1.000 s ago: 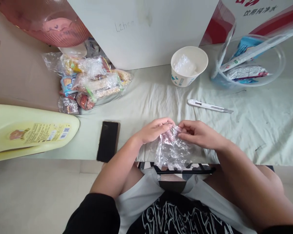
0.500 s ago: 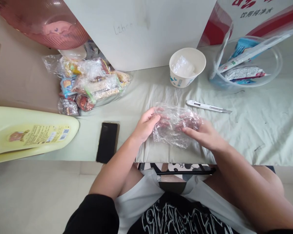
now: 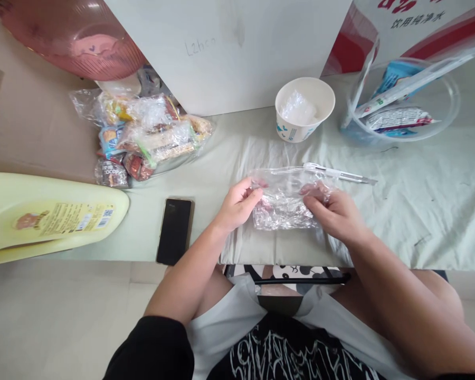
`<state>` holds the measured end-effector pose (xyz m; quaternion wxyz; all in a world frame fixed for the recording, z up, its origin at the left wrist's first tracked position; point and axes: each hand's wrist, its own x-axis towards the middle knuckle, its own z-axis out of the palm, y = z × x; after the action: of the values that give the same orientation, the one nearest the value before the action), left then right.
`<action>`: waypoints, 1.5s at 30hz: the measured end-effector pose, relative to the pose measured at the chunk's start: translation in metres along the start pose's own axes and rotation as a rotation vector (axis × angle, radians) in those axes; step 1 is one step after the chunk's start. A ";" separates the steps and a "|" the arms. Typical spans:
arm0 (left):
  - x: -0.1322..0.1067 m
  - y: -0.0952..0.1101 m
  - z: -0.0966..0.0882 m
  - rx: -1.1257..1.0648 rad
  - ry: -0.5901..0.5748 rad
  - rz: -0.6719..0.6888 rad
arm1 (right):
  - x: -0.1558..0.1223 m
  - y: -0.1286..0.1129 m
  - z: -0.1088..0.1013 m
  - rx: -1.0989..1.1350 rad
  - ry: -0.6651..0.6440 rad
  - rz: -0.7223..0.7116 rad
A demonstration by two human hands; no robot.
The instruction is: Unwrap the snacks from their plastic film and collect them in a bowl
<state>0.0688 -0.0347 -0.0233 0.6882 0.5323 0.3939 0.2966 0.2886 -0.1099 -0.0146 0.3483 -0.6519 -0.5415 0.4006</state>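
A black phone (image 3: 174, 230) lies face up on the pale green cloth (image 3: 419, 211). 1 white paper cup (image 3: 301, 129) with crumpled plastic inside stands against a white box (image 3: 237, 53), and a white utility knife (image 3: 340, 173) lies near it. A clear bowl (image 3: 451, 113) holds packets (image 3: 396, 119). Bagged snacks (image 3: 142, 137) sit between a pink basket (image 3: 75, 37) and a yellow tub (image 3: 43, 216).

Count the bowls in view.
3: white paper bowl beyond the held clear plastic bag; clear plastic bowl at far right, holding packets; pink bowl at top left, cut by the frame. Others may be hidden.
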 end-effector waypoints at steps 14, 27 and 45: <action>-0.001 0.001 -0.003 -0.007 0.003 0.045 | -0.001 -0.006 -0.001 0.349 -0.010 0.049; 0.000 0.005 -0.003 0.068 -0.021 -0.004 | 0.001 0.009 -0.001 0.342 0.038 0.128; 0.000 0.002 -0.005 0.247 0.127 0.081 | 0.006 0.015 0.000 0.520 0.089 0.149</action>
<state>0.0642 -0.0318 -0.0217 0.5786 0.6086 0.4483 0.3063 0.2953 -0.1070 -0.0292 0.4969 -0.5956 -0.3550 0.5219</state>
